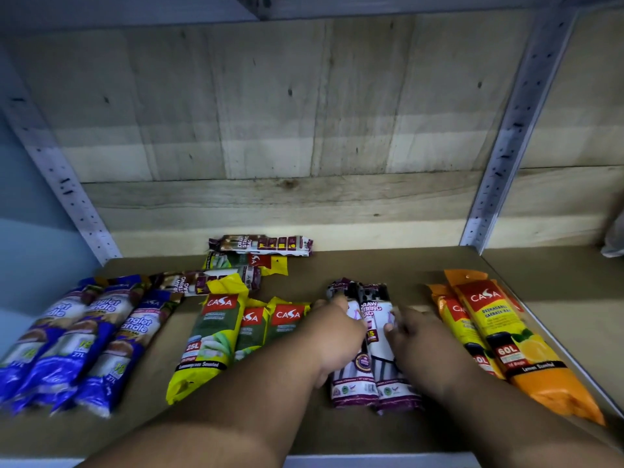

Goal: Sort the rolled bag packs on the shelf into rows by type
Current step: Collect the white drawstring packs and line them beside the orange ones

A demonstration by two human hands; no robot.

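Rolled plastic bag packs [216,336] are mostly lying in rows on the brown shelf [388,265]; both hands [337,336] are pressing, unclenched, on purple-white drawstring packs [374,346], while mixed strays [256,251] are waiting at eleven o'clock.

Dim plank wall [270,113], metal uprights [516,130]

Shop or stockroom — slotted metal shelf posts [513,130], bare board shelf [371,268], rough plank back wall [270,113]; many packaged bag rolls [216,336] in duplicate across lower frame, retail labels showing.
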